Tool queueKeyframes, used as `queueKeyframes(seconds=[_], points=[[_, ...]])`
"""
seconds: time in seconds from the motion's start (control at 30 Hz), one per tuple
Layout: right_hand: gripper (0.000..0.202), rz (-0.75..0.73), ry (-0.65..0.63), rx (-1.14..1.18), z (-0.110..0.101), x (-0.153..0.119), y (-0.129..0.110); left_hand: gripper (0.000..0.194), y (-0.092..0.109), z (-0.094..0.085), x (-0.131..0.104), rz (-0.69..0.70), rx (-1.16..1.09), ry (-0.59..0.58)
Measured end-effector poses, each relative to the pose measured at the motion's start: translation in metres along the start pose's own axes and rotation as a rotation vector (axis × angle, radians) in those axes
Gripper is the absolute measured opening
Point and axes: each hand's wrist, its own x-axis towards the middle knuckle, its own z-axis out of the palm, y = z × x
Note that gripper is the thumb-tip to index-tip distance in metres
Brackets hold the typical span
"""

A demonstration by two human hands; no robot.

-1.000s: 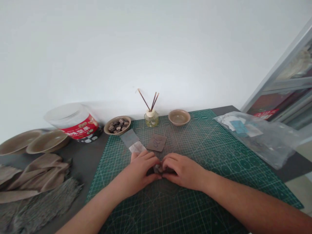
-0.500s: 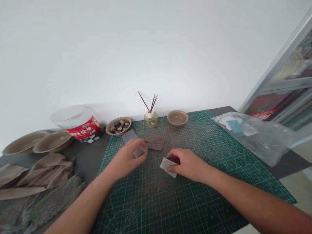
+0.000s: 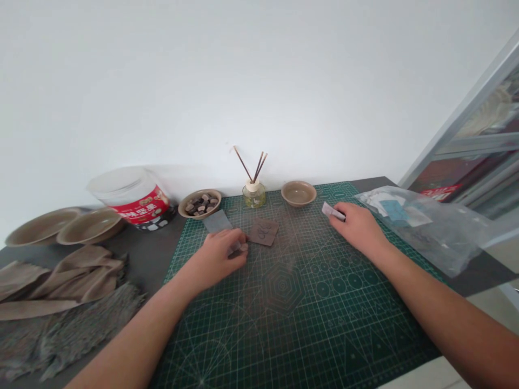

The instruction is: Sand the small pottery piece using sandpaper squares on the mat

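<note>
Strip (image 3: 329, 210), pale | pinched in RH grip (image 3: 360, 227) | end juts out L

This looks like a craft corner in a home, with a green cutting mat (image 3: 259, 335) on a dark tabletop (image 3: 141, 256) against a white wall (image 3: 284, 97), a reed diffuser (image 3: 254, 195) at the far edge and rumpled cloth (image 3: 83, 275) at left.

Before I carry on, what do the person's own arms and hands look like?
The left hand and right hand wear no gloves, and no rings show. The left forearm and right forearm are bare, with no sleeve, watch or bracelet visible.
</note>
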Motion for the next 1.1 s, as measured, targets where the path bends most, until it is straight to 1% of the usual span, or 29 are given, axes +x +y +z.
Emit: queueKeyframes(seconds=[0.1,0.17,0.23,0.27,0.3,0.33,0.37,0.4,0.43,0.47,0.5,0.57,0.63,0.73,0.83,0.9,0.97,1.03,1.1], points=[[0.024,-0.006,-0.012,-0.036,0.005,0.002,-0.004,0.014,0.002,0.000,0.000,0.016,-0.009,-0.014],[0.040,-0.005,-0.043,-0.042,0.008,-0.001,-0.012,0.015,0.002,0.000,0.000,0.024,-0.019,-0.007],[0.059,-0.007,-0.016,-0.037,0.009,-0.005,-0.027,0.018,0.003,0.000,0.000,0.010,-0.039,0.028],[0.064,-0.028,0.016,-0.026,0.009,-0.007,-0.037,0.018,0.004,0.000,-0.001,-0.005,-0.062,0.050],[0.064,-0.085,0.042,-0.004,0.011,-0.009,-0.048,0.017,0.004,0.001,-0.001,-0.023,-0.100,0.069],[0.061,-0.185,0.030,0.040,0.013,-0.010,-0.060,0.015,0.005,0.002,-0.001,-0.043,-0.154,0.085],[0.059,-0.304,-0.010,0.086,0.017,-0.010,-0.073,0.013,0.005,0.003,-0.001,-0.062,-0.217,0.100],[0.062,-0.422,-0.078,0.115,0.022,-0.010,-0.085,0.012,0.005,0.005,-0.002,-0.080,-0.283,0.118],[0.068,-0.491,-0.106,0.120,0.028,-0.009,-0.097,0.012,0.006,0.006,-0.002,-0.097,-0.345,0.140],[0.070,-0.528,-0.123,0.100,0.034,-0.007,-0.106,0.013,0.006,0.008,-0.002,-0.110,-0.397,0.163],[0.064,-0.550,-0.135,0.071,0.041,-0.004,-0.114,0.015,0.006,0.010,-0.003,-0.120,-0.438,0.185],[0.042,-0.550,-0.133,0.018,0.051,0.003,-0.124,0.019,0.006,0.012,-0.002,-0.136,-0.500,0.230],[0.024,-0.536,-0.121,-0.006,0.056,0.010,-0.128,0.020,0.006,0.013,-0.002,-0.152,-0.555,0.283],[0.014,-0.485,-0.087,0.003,0.052,0.016,-0.126,0.019,0.005,0.012,-0.002,-0.182,-0.615,0.370],[0.011,-0.379,-0.040,0.036,0.038,0.014,-0.123,0.019,0.006,0.011,-0.003,-0.196,-0.678,0.383],[0.010,-0.312,-0.026,0.168,0.027,0.009,-0.122,0.020,0.010,0.013,-0.005,-0.192,-0.728,0.358],[0.007,-0.283,-0.073,0.417,0.020,0.001,-0.123,0.019,0.017,0.016,-0.005,-0.173,-0.758,0.322],[0.005,-0.289,-0.191,0.699,0.020,-0.006,-0.126,0.017,0.027,0.020,-0.004,-0.143,-0.773,0.272],[0.002,-0.273,-0.318,0.920,0.026,-0.010,-0.128,0.015,0.036,0.024,-0.002,-0.117,-0.792,0.226]])
